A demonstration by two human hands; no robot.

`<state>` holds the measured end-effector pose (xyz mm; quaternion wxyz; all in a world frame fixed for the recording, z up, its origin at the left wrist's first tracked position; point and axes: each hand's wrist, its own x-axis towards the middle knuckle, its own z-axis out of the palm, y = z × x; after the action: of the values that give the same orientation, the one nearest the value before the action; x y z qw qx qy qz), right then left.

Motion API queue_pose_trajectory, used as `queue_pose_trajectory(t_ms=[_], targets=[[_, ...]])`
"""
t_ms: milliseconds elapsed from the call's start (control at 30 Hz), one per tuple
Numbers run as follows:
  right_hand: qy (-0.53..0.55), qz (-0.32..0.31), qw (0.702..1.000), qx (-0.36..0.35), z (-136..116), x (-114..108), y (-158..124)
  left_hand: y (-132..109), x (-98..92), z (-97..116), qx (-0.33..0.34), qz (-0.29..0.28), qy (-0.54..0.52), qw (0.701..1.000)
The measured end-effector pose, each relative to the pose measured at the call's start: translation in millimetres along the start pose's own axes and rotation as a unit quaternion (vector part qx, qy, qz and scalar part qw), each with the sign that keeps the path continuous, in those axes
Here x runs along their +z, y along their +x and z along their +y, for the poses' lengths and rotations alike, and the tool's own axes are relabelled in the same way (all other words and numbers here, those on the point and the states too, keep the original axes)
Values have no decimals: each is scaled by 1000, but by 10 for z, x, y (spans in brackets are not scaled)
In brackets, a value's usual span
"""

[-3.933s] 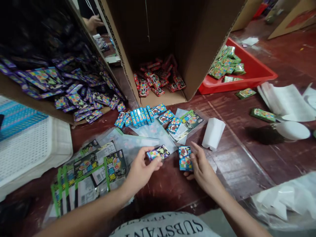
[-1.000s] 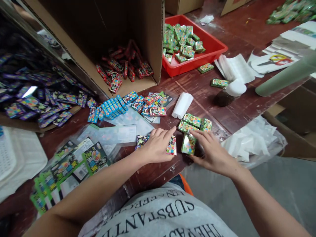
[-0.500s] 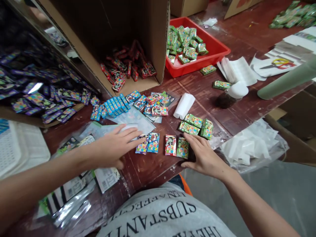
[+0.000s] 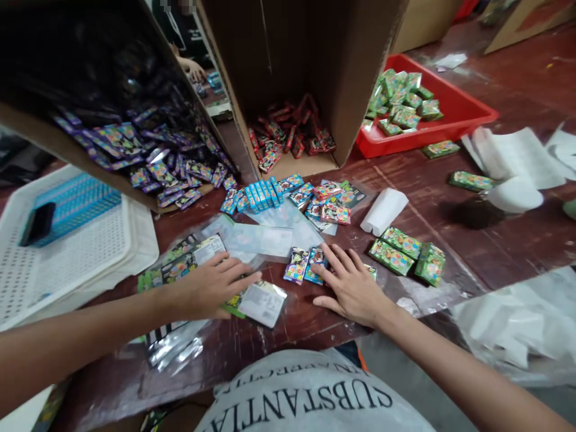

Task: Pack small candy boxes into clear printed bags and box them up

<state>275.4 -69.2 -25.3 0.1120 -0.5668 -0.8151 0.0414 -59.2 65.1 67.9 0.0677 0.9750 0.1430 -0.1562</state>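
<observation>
My left hand (image 4: 213, 288) lies on a printed plastic bag (image 4: 258, 302) at the top of a pile of such bags (image 4: 180, 267), fingers curled onto it. My right hand (image 4: 351, 285) lies flat with fingers spread over small boxes on the red-brown table (image 4: 450, 240), covering two of them; a purple box (image 4: 296, 265) and a blue box (image 4: 315, 259) show beside its fingertips. Three green boxes (image 4: 400, 252) lie to its right.
Two tipped cardboard cartons stand at the back, one with purple boxes (image 4: 148, 162), one with red boxes (image 4: 288, 135). A red tray (image 4: 463, 114) holds green boxes. Blue boxes (image 4: 261, 195), a white basket (image 4: 67, 252) and white paper (image 4: 517, 156) surround them. Another person's hand (image 4: 193, 69) shows far back.
My left hand has drawn a printed bag off the pile toward me. My right hand has spread flat over the row of boxes. The view swung left.
</observation>
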Motion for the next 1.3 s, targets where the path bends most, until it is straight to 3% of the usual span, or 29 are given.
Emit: queue_pose_trajectory(t_ms=[167, 333, 400, 467, 533, 633, 900, 1033, 1100, 1233, 1300], targets=[[4, 9, 1000, -7, -75, 32, 262, -118, 187, 461, -132, 22, -80, 988], [83, 31, 996, -2, -102, 92, 434, -372, 519, 727, -255, 67, -139, 955], [145, 12, 989, -39, -48, 70, 434, -424, 626, 809, -308, 87, -157, 934], [210, -35, 969, -127, 29, 37, 418, -432, 704, 876, -336, 97, -179, 919], [248, -89, 941, -213, 97, 13, 411, -410, 747, 925, -340, 98, -204, 913], [256, -124, 923, -259, 133, 7, 431, -362, 764, 965, -316, 96, -237, 914], [229, -108, 940, -229, 10, 29, 460, -196, 818, 993, -281, 127, -252, 917], [243, -100, 938, -227, 67, -45, 449, -158, 804, 951, -257, 131, -250, 924], [239, -85, 942, -218, 112, -106, 431, -158, 790, 947, -261, 140, -249, 922], [195, 22, 971, -138, 115, -160, 352, -142, 758, 1007, -270, 159, -250, 916], [178, 48, 975, -127, 72, -139, 303, -126, 749, 1043, -267, 164, -245, 917]])
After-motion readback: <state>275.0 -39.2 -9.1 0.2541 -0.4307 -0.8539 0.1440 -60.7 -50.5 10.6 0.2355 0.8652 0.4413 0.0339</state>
